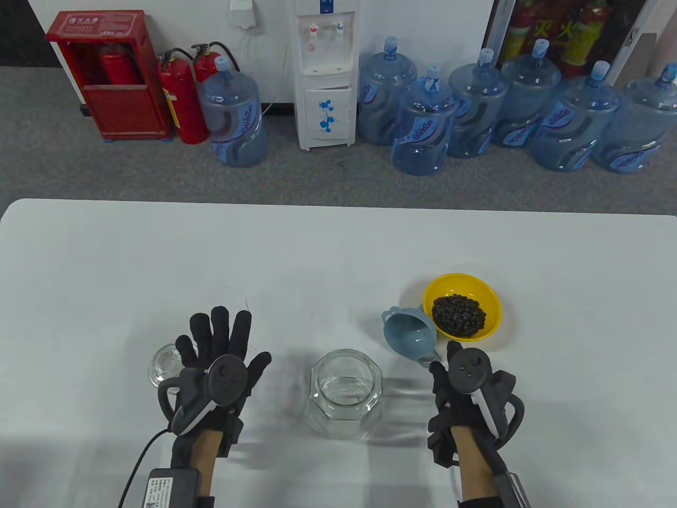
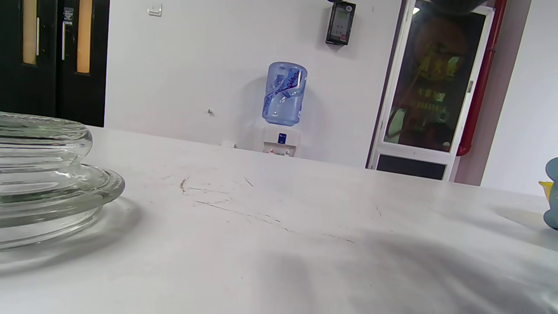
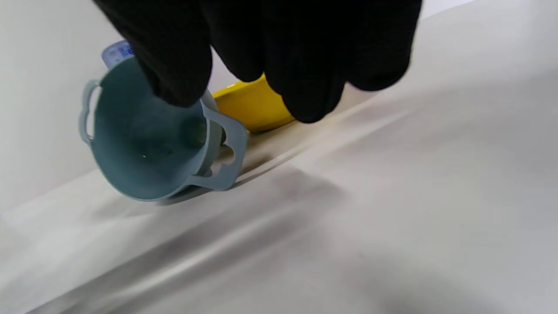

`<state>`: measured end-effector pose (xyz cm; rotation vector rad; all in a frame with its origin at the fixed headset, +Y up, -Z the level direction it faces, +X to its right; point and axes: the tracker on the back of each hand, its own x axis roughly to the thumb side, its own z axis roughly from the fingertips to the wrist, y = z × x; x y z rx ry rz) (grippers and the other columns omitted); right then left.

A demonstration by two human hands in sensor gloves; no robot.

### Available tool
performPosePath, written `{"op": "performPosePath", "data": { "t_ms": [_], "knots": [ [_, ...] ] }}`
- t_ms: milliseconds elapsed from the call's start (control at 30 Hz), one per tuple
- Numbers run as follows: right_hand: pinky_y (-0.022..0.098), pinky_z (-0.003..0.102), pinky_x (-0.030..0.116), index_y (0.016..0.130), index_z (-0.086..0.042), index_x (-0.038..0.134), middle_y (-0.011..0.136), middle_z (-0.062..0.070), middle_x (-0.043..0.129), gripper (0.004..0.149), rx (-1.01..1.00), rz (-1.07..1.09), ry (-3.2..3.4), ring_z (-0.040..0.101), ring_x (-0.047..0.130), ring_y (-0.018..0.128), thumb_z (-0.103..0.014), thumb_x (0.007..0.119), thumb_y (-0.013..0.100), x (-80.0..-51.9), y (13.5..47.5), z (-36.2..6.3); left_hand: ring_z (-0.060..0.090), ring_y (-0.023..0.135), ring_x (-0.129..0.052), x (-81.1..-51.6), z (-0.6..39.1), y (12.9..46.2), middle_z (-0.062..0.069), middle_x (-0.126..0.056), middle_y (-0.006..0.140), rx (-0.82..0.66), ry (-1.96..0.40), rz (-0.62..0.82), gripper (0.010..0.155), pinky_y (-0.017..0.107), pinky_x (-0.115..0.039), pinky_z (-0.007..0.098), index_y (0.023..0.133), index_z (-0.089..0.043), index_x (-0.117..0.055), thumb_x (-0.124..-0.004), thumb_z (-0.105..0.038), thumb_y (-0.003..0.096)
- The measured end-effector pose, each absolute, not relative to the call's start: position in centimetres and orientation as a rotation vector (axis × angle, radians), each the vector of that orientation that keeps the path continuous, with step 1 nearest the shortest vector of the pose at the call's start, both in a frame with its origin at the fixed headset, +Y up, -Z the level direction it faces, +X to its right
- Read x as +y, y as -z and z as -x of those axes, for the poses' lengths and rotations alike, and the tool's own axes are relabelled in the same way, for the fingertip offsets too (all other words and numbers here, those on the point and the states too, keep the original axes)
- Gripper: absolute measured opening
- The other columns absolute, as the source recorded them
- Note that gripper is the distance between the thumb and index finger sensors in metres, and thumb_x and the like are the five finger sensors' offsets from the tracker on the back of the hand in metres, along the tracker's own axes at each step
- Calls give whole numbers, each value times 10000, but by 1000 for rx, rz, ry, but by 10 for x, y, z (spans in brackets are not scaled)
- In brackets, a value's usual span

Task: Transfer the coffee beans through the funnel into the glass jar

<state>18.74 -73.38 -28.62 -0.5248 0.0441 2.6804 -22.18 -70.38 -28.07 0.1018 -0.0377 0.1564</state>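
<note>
An open glass jar (image 1: 346, 394) stands on the white table (image 1: 338, 248) between my hands. A blue funnel (image 1: 410, 336) lies on its side just left of a yellow bowl (image 1: 492, 301) of coffee beans (image 1: 459, 316). My right hand (image 1: 463, 381) is just below the funnel, fingers curled, holding nothing; in the right wrist view its fingertips (image 3: 174, 65) hang right over the funnel (image 3: 148, 144) in front of the yellow bowl (image 3: 253, 104). My left hand (image 1: 222, 344) is spread flat and empty next to the glass lid (image 1: 166, 365), which shows large in the left wrist view (image 2: 39, 174).
The table's far edge (image 1: 338, 207) borders grey carpet. Water jugs (image 1: 423, 127), a water dispenser (image 1: 325, 74) and fire extinguishers (image 1: 182, 100) stand against the far wall. The funnel's edge (image 2: 551, 196) shows at the right of the left wrist view.
</note>
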Motion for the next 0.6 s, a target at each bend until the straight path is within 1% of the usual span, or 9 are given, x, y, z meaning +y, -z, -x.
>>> {"op": "performPosePath", "data": {
  "t_ms": [167,300,367,467,600],
  "knots": [
    [585,431,790,1136,-154,660,1120,205,719,596,128,583,-2658,259,911,806,-455,803,643,-741,303,-182,435,1128,-126,-703,223,281,81,-180,1239,-35,-167,-88,753,758,-254,675,1169,-374,-269,-549,-670,535],
    [579,427,791,1131,-154,670,1111,208,732,589,164,594,-2644,249,913,796,-457,803,644,-747,309,-178,434,1129,-127,-704,223,282,81,-181,1240,-36,-170,-79,752,758,-257,676,1168,-378,-265,-548,-670,536],
    [600,438,772,1120,-160,689,1100,202,744,570,165,603,-2631,262,891,815,-451,802,644,-749,311,-177,435,1130,-127,-704,223,282,82,-183,1241,-37,-169,-75,754,759,-257,677,1168,-377,-261,-548,-671,536],
    [603,438,766,1056,-200,774,1044,166,807,455,136,622,-2606,241,895,782,-407,799,652,-752,313,-177,434,1131,-132,-704,223,282,69,-195,1243,-36,-171,-74,754,758,-258,677,1168,-375,-264,-549,-670,536],
    [595,438,777,1018,-188,816,998,135,852,414,100,587,-2608,222,914,741,-363,809,643,-751,311,-178,442,1130,-132,-704,224,283,71,-196,1245,-37,-177,-69,756,756,-255,680,1169,-373,-260,-549,-670,537]
  ]
}}
